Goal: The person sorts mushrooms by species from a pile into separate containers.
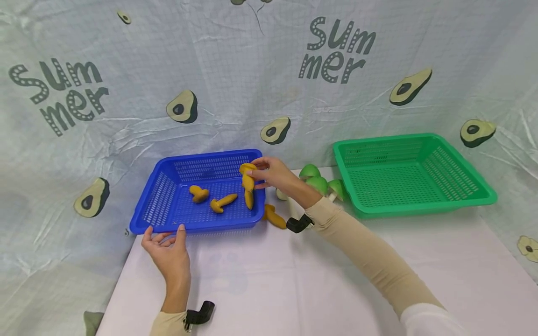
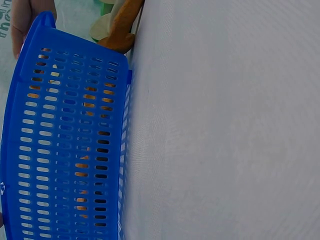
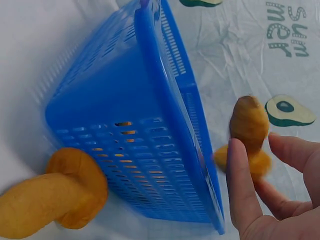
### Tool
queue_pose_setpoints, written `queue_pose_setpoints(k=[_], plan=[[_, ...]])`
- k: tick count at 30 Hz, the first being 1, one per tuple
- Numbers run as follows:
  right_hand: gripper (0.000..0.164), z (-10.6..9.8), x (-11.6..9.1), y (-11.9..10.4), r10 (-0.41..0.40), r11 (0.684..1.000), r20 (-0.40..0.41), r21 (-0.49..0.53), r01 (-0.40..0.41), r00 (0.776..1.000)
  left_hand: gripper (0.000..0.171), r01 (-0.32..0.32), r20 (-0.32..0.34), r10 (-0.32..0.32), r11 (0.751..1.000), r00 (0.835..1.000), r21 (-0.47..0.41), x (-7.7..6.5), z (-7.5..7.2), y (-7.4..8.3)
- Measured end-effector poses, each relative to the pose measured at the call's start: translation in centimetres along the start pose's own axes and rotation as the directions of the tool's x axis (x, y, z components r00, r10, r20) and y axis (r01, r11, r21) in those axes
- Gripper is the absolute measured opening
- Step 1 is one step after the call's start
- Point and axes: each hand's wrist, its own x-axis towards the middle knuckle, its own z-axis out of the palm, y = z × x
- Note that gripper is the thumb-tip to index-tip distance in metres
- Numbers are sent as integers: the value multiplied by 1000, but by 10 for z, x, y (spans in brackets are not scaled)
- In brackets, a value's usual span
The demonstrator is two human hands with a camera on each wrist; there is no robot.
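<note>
My right hand (image 1: 275, 175) pinches a yellow-orange mushroom (image 3: 249, 122) between thumb and fingers, over the right end of the blue basket (image 1: 222, 228). Just under it in the head view is another orange mushroom (image 1: 249, 199). Two more, a stubby mushroom (image 1: 199, 193) and a longer-stemmed mushroom (image 1: 223, 203), lie on the basket floor. At the basket's front left, my left hand (image 1: 168, 252) has its fingertips right at the rim, fingers loosely bent. Outside the right wall, an orange mushroom (image 3: 55, 195) lies on the table, close to the basket.
Several green-capped mushrooms (image 1: 317, 185) are grouped between the baskets, partly behind my right forearm. A green basket (image 1: 424, 207) with nothing in it stands at the right. Behind the white table (image 1: 252, 289) hangs a cloth (image 1: 235, 84) printed with avocados.
</note>
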Motion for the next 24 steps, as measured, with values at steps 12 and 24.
queue_pose_setpoints(k=[12,24], plan=[[43,-20,-18,14,-85,996,-21,-14,85,996,75,-17,-11,17,1000,1000,18,-2,0,2],[37,-31,-36,35,-25,1000,-8,-11,25,1000,75,-15,-11,15,1000,1000,15,-3,1,3]])
